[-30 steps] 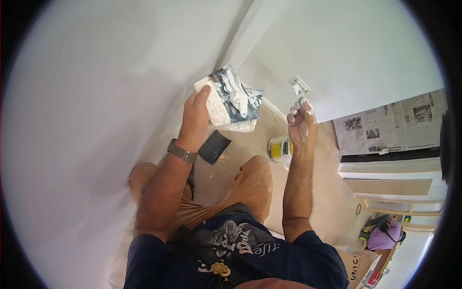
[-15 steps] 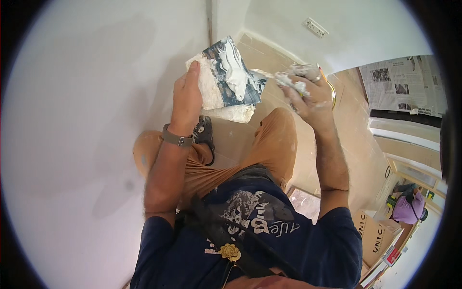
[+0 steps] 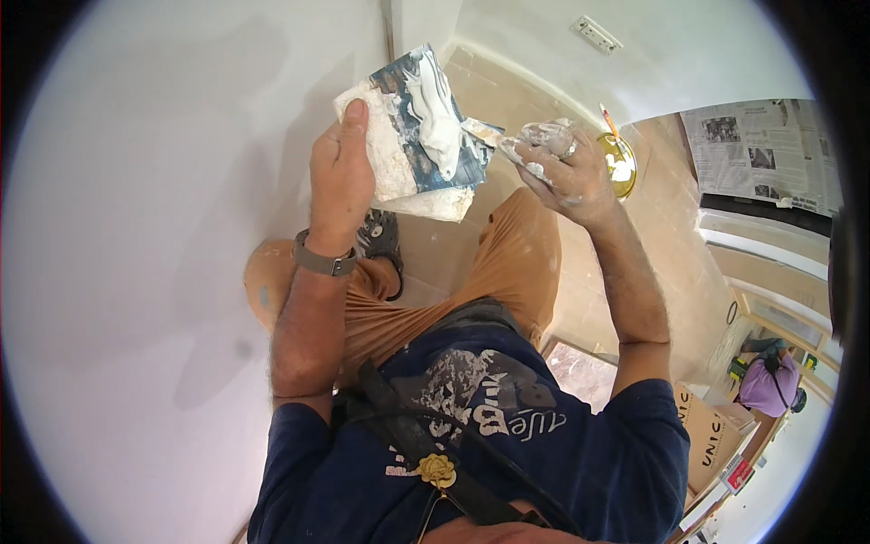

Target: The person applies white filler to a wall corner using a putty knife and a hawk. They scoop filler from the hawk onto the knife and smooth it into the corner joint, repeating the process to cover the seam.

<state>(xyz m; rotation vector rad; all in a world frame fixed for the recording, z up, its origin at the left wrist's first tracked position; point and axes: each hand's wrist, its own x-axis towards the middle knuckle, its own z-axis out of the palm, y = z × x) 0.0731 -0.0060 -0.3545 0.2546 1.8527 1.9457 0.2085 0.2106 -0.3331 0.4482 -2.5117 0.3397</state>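
Observation:
In my left hand [image 3: 344, 172], at the upper middle, is a flat dark-blue plate [image 3: 469, 168] with a white-crusted backing [image 3: 390, 145]; my thumb presses on its near edge. A thick smear of white putty [image 3: 430, 109] lies on the plate. My right hand [image 3: 557, 172], coated in white paste, is closed on a narrow putty knife, its blade [image 3: 482, 132] reaching the plate's right side. Most of the knife's handle is hidden in my fingers. Just beyond that hand stands a yellow-rimmed bucket [image 3: 623, 168] with a stick in it, partly hidden.
A white wall [image 3: 145, 227] is close on my left, meeting another with a socket [image 3: 595, 34]. My bent legs [image 3: 517, 254] are over the tiled floor [image 3: 589, 290]. Newspaper [image 3: 752, 154] covers a surface at right. Beyond are cardboard boxes [image 3: 702, 440] and a crouching co-worker [image 3: 768, 388].
My left hand and the plate have risen and shifted left. My right hand has turned, bringing the knife from upright at the right over to the plate's edge. The view has shifted too.

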